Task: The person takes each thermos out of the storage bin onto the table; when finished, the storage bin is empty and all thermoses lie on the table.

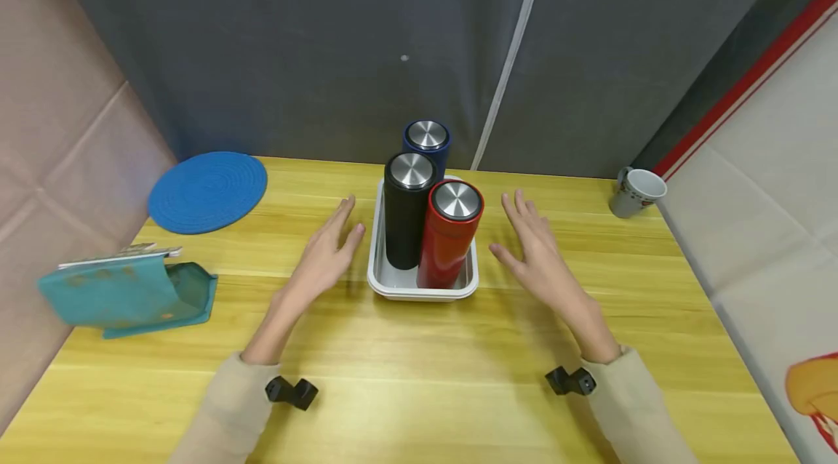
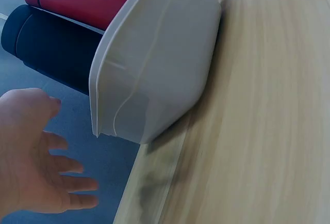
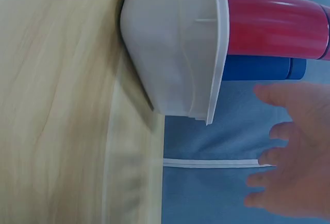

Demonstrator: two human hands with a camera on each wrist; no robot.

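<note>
A white plastic tray (image 1: pixel 425 294) sits on the wooden table with three steel-lidded flasks standing in it. The red flask (image 1: pixel 450 246) is at the front right, the black flask (image 1: pixel 404 220) to its left, and the blue flask (image 1: pixel 437 151) at the back. My left hand (image 1: pixel 325 253) hovers left of the tray, fingers extended and thumb apart, touching nothing. On the other side my right hand (image 1: pixel 538 257) is held likewise, apart from the tray. Both wrist views show the tray's side wall (image 2: pixel 160 64) with a gap to each hand.
A round blue mat (image 1: pixel 208 193) lies at the back left, partly against the side wall. In front of it is a teal pouch-like holder (image 1: pixel 124 293) with papers. A grey mug (image 1: pixel 635 193) stands at the back right corner. A grey curtain (image 1: pixel 294 49) hangs behind the table.
</note>
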